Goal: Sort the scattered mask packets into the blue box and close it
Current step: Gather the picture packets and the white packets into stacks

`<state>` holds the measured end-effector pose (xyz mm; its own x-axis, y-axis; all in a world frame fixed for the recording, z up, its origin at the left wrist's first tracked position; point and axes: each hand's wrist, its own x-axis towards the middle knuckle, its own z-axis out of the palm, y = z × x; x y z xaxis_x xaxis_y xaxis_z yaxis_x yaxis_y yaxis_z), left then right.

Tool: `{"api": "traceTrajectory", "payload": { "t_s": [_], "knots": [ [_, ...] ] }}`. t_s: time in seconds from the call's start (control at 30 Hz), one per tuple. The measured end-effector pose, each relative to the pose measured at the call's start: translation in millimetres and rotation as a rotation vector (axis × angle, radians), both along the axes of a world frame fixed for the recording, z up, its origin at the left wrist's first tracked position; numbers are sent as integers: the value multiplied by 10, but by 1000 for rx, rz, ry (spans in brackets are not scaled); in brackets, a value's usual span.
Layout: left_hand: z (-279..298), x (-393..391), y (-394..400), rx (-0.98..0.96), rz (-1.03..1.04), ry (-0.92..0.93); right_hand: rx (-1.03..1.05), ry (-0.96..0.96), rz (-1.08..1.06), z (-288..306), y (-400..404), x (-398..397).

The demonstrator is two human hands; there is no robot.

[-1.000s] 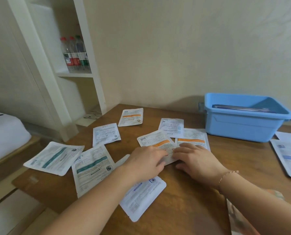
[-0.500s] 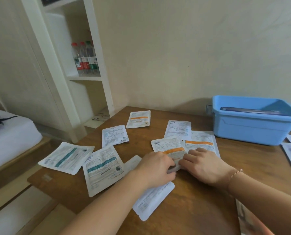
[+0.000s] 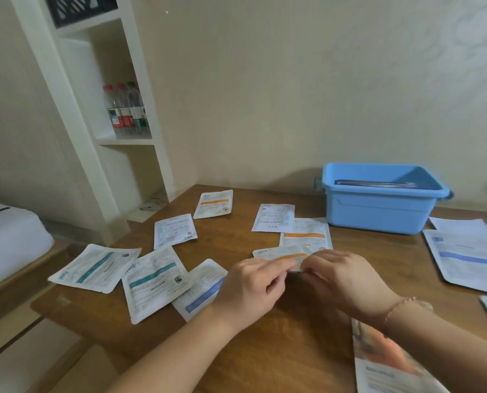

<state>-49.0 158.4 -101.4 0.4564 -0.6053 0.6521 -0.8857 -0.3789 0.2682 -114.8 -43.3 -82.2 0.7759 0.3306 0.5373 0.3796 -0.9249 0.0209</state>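
Both grips meet at the near edge of a white orange-striped mask packet on the brown wooden bench; the left hand and right hand pinch it with curled fingertips. More white packets lie scattered to the left; the open blue plastic box stands well apart at the bench's back right.

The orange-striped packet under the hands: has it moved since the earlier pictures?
Yes. The orange-striped packet has slid nearer, off the other orange packet, its near edge lifted by both hands.
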Motion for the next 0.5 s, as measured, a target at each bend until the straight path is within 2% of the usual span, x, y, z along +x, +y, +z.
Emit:
{"api": "traceTrajectory", "payload": {
  "t_s": [0.13,0.27,0.37,0.5],
  "knots": [
    [192,-306,-89,-201,147,574,509,-81,-125,415,-35,-266],
    [250,-584,-268,-362,-5,918,933,31,-145,900,-223,-487],
    [206,-863,-389,-273,-123,1026,999,131,-271,930,-483,-567],
    [145,-1158,-490,28,-76,1022,938,407,-457,635,-828,-696]
  ]
}}
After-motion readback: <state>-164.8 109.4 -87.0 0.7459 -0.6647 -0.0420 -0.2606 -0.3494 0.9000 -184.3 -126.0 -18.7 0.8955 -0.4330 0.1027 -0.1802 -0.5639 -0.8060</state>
